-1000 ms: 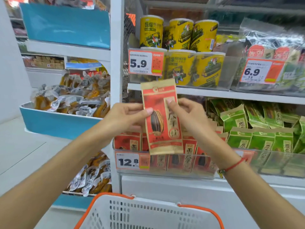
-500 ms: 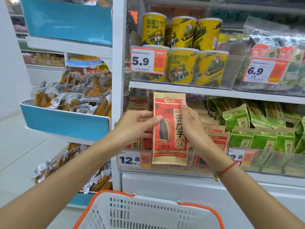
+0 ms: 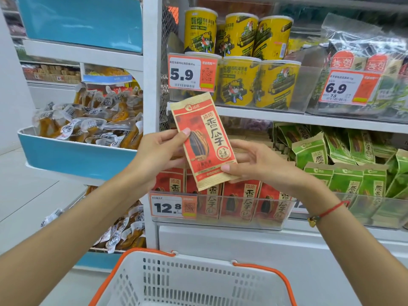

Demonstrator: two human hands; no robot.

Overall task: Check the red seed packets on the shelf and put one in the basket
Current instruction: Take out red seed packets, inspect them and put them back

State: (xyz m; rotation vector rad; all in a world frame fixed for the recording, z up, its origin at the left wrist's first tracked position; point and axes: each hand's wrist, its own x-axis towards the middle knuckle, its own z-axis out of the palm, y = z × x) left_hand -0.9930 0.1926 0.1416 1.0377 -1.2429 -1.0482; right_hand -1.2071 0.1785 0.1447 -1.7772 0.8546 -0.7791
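Note:
I hold one red seed packet (image 3: 205, 140) up in front of the shelf, tilted with its top leaning left. My left hand (image 3: 161, 151) pinches its left edge with the thumb on the front. My right hand (image 3: 254, 164) pinches its lower right corner, fingers behind the packet. More red seed packets (image 3: 245, 199) stand in a clear bin (image 3: 220, 221) on the shelf just below my hands. The white basket (image 3: 192, 281) with orange handles sits at the bottom of the view, under my arms.
Green packets (image 3: 344, 173) fill the bin to the right. Yellow canisters (image 3: 238, 58) and bagged snacks (image 3: 364, 62) stand on the shelf above. A blue bin (image 3: 75, 155) of wrapped snacks juts out on the left, beside the white upright post (image 3: 151, 107).
The packet has tilted from upright to leaning left. My right hand has slid from its upper right edge down to the lower right corner. My left hand keeps its hold.

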